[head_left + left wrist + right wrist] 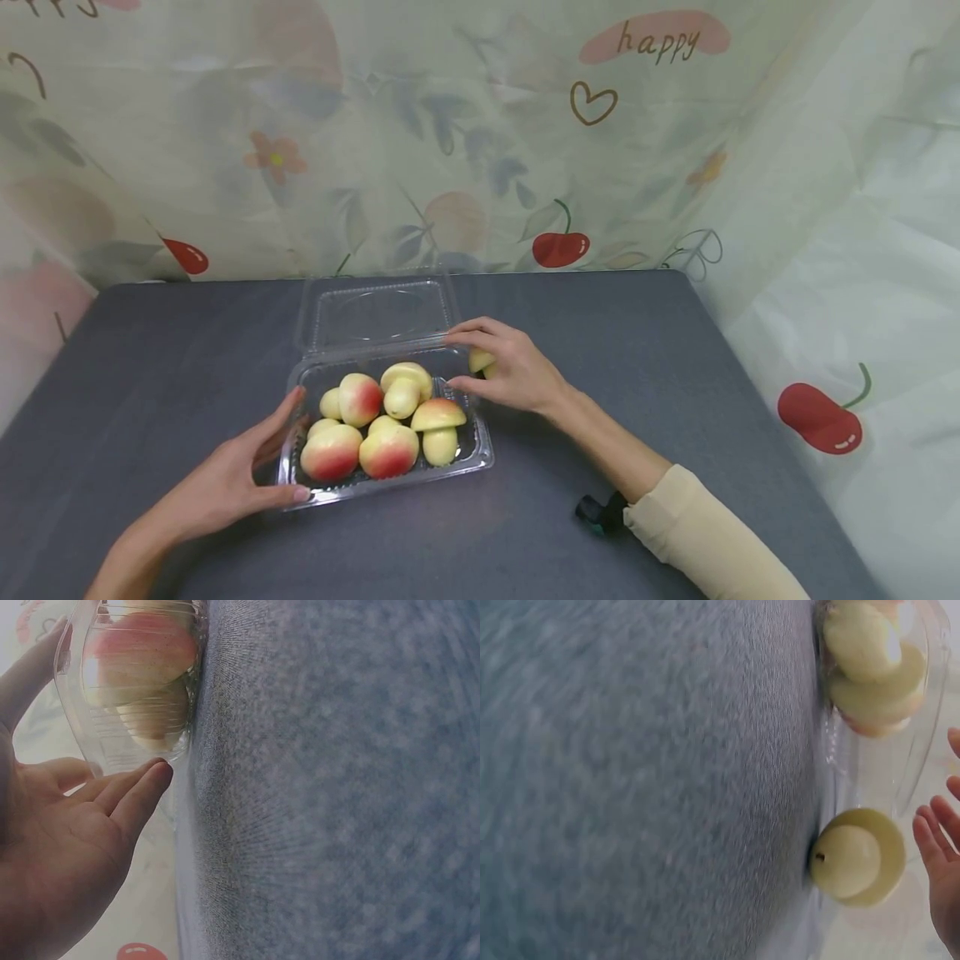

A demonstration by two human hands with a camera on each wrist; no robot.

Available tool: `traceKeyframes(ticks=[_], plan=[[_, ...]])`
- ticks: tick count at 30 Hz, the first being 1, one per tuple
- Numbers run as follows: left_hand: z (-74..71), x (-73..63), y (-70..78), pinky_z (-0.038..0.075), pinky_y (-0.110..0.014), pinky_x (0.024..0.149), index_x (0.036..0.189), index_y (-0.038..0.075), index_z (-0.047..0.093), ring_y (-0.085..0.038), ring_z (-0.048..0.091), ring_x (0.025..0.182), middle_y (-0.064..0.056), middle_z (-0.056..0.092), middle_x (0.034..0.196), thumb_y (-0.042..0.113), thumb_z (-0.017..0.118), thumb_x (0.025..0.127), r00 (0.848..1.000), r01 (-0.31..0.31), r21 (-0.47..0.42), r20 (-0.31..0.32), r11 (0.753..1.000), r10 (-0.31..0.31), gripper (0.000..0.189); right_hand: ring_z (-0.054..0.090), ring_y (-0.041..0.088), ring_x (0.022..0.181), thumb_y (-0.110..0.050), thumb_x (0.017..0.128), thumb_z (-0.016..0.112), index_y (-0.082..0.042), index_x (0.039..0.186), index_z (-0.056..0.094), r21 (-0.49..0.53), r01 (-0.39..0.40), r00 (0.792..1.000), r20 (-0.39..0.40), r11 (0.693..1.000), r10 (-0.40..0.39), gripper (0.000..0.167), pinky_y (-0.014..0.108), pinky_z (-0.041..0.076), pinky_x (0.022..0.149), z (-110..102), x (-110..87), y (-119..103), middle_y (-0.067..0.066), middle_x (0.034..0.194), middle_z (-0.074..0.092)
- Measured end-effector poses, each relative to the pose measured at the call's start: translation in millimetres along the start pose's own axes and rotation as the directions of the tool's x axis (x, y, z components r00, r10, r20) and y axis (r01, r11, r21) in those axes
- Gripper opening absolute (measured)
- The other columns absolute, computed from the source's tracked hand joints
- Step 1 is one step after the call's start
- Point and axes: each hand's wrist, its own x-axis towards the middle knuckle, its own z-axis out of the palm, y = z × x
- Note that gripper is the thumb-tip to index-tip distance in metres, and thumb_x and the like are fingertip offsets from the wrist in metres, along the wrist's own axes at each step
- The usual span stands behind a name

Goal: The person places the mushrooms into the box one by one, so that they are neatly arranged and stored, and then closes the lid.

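Observation:
A clear plastic clamshell box [480, 458] lies on the table, its hinged lid [375, 317] folded back. Several yellow mushrooms with red-blushed caps [438, 417] are inside. My left hand [240, 475] spans the box's left end with fingers extended; its thumb rests on the front corner. In the left wrist view, fingertips [161, 771] touch the box's end wall. Over the back right corner hovers my right hand [517, 367], fingers loosely spread. Another mushroom [855, 859] sits on the table outside the box, apart from those fingers in the right wrist view; the hand partly hides it in the head view.
The dark grey table [600, 350] extends around the box on all sides. A printed curtain [495, 125] hangs along its far edge. A black strap piece [600, 512] shows at the right cuff.

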Motion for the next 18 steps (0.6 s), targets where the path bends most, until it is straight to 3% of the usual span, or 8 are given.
traceKeyframes(ticks=[10, 18], plan=[[0.5, 0.3, -1.7, 0.034, -0.010, 0.095, 0.161, 0.015, 0.006, -0.037, 0.041, 0.138, -0.015, 0.015, 0.164, 0.038, 0.082, 0.082, 1.000, -0.007, -0.019, 0.002, 1.000, 0.007, 0.112, 0.065, 0.020, 0.106, -0.021, 0.077, 0.087, -0.011, 0.122, 0.070, 0.125, -0.092, 0.993, -0.064, 0.988, 0.100, 0.049, 0.035, 0.050, 0.092, -13, -10.6, 14, 0.000, 0.122, 0.065], [0.2, -0.1, -1.5, 0.034, -0.010, 0.095, 0.161, 0.016, 0.006, -0.037, 0.041, 0.138, -0.015, 0.015, 0.164, 0.038, 0.081, 0.082, 1.000, -0.001, -0.006, 0.001, 1.000, 0.001, 0.112, 0.060, 0.020, 0.116, -0.016, 0.077, 0.087, -0.013, 0.125, 0.068, 0.226, -0.174, 0.979, -0.070, 0.959, 0.194, 0.051, 0.040, 0.048, 0.098, -16, -22.3, 25, 0.010, 0.122, 0.066]])
